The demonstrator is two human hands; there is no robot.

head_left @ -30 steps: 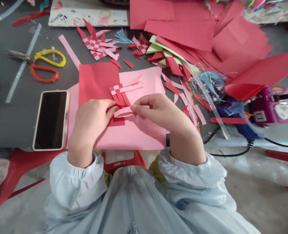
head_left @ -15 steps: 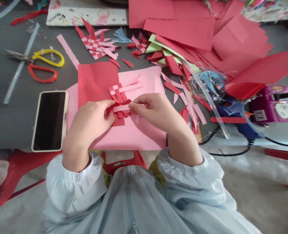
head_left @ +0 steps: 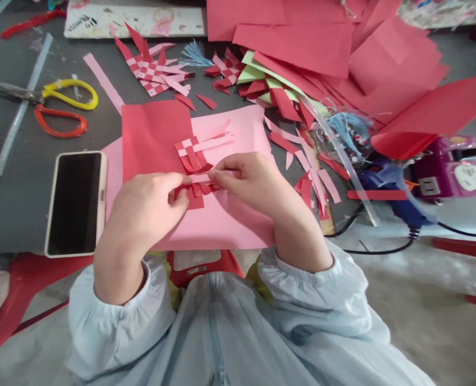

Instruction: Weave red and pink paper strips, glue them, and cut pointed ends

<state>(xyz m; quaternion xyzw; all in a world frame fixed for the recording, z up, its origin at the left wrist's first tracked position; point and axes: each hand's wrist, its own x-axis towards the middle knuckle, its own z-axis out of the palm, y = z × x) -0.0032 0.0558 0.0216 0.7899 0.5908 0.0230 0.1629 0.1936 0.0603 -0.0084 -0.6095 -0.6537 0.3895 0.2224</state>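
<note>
A half-woven patch of red and pink paper strips [head_left: 195, 155] lies on a pink sheet [head_left: 221, 220] beside a red sheet [head_left: 153, 134]. My right hand [head_left: 249, 179] pinches a pink paper strip [head_left: 199, 178] at the patch's near edge. My left hand [head_left: 145, 209] is closed, its fingertips gripping the red strip ends [head_left: 193, 195] just below that pink strip. Both hands meet over the weave at the table's near edge.
A phone [head_left: 74, 201] lies face up at the left. Yellow scissors [head_left: 60, 94] and red scissors [head_left: 58, 120] sit beyond it. A finished woven piece [head_left: 153, 67] lies at the back. Loose red sheets [head_left: 342, 48], strips, a blue glue gun [head_left: 390, 187] and a purple power strip [head_left: 453, 174] crowd the right.
The pink strip has been drawn left into the red strips. My left hand has slid down and left, and the view has shifted slightly right.
</note>
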